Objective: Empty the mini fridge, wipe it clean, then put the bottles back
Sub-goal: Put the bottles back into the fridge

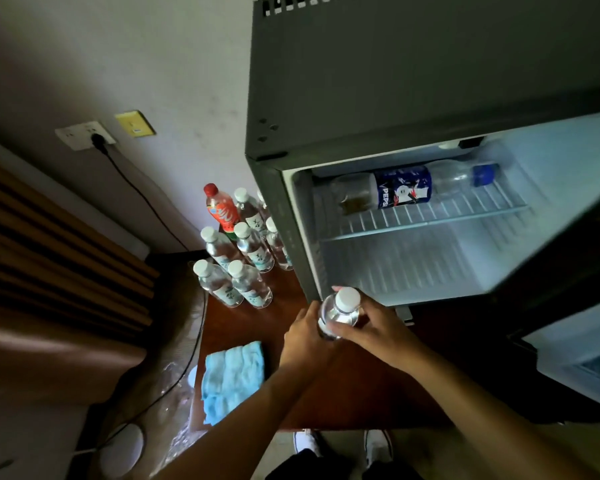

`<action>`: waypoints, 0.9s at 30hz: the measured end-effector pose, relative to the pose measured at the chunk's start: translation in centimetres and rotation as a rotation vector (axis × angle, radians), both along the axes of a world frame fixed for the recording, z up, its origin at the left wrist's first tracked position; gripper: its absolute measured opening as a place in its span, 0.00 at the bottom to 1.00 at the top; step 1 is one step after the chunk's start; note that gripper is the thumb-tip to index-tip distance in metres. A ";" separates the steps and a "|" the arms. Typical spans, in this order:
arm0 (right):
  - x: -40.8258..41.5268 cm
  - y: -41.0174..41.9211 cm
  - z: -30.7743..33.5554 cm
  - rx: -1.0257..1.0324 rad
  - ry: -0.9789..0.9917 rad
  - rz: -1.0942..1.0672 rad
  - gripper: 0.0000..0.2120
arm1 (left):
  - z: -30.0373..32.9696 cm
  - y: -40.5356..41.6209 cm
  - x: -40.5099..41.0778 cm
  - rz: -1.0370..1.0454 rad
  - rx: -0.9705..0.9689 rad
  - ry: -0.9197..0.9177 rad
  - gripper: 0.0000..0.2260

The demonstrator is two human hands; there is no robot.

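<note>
Clear water bottle (340,311) grasped by fingers of left hand (303,336) and right hand (371,329); open mini fridge (413,237) just beyond, blue cloth (231,379) lower left on counter (343,393).

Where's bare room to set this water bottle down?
Bare tabletop lies between the standing bottles, the blue cloth and the fridge. The lower fridge floor is bare. Crowded: the wall corner beside the fridge.

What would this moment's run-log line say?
both hands: left hand, right hand grip white-capped clear water bottle | grey mini fridge: open, Pepsi bottle on shelf
</note>
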State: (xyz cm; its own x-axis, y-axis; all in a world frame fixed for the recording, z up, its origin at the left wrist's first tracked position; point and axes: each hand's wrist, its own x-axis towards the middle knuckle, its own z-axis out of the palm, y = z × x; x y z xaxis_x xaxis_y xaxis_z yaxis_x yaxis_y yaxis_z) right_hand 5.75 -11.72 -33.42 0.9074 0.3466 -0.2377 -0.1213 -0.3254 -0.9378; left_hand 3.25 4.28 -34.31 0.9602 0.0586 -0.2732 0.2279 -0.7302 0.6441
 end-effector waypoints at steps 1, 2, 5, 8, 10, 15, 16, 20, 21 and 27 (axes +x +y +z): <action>0.2 -0.2 -0.1 0.003 0.017 0.036 0.32 | 0.1 -0.3 0.1 -0.010 0.017 0.013 0.28; 0.4 -0.3 -0.2 0.001 0.026 0.055 0.33 | 0.2 -0.6 0.1 -0.018 0.030 0.024 0.28; 1.2 -1.0 -0.8 0.009 0.072 0.049 0.32 | 0.4 -1.3 0.6 -0.014 0.068 0.039 0.28; 2.6 -2.0 -1.0 0.027 0.116 0.035 0.31 | 0.9 -2.3 1.0 0.020 0.082 0.032 0.30; 3.4 -2.5 -1.1 0.058 0.152 0.002 0.29 | 1.0 -2.9 1.3 0.046 0.086 0.018 0.32; 4.6 -2.6 -1.8 0.087 0.141 -0.065 0.23 | 0.9 -2.4 1.6 0.075 0.098 0.011 0.28; 4.9 -2.6 -2.1 0.065 0.118 -0.073 0.23 | 0.8 -2.0 1.6 0.102 0.120 0.001 0.26; 5.8 -2.0 -2.6 -0.022 0.048 -0.106 0.25 | 0.8 -0.8 1.8 0.361 0.147 -0.051 0.11; 6.0 -1.8 -2.5 -0.065 0.014 -0.109 0.25 | 1.1 -0.5 2.0 0.405 0.148 -0.063 0.09; 7.1 -0.3 -2.6 -0.183 -0.123 -0.119 0.23 | 2.8 0.0 3.2 0.461 0.112 -0.079 0.18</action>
